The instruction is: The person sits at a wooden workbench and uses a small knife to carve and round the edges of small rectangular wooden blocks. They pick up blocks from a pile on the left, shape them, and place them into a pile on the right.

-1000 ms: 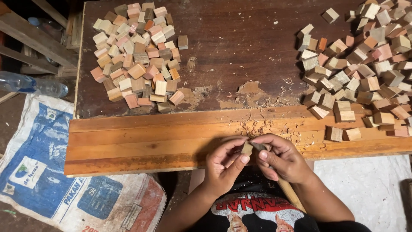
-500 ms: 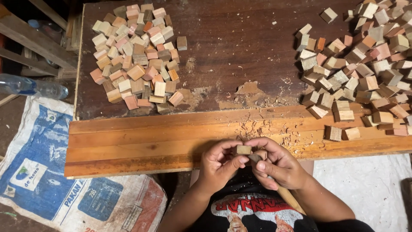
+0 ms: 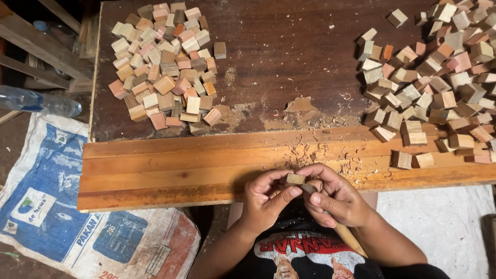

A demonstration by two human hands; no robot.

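Nearest, the left hand [image 3: 266, 199] pinched a small wooden block [image 3: 295, 179] between thumb and fingers [image 3: 268, 178], just over the plank [image 3: 181, 168] edging the worktop [image 3: 289, 51]. The right hand [image 3: 336, 199], touching it at 3 o'clock, was clenched around a wooden-handled tool [image 3: 347, 235]. Shavings [image 3: 310, 152] lay beyond; block piles sat at 10 o'clock [image 3: 165, 72] and 2 o'clock [image 3: 439, 77].

Both hands meet at the body's front – left hand [image 3: 266, 199] fingers curled, pinching; right hand [image 3: 336, 199] curled shut, thumb forward.
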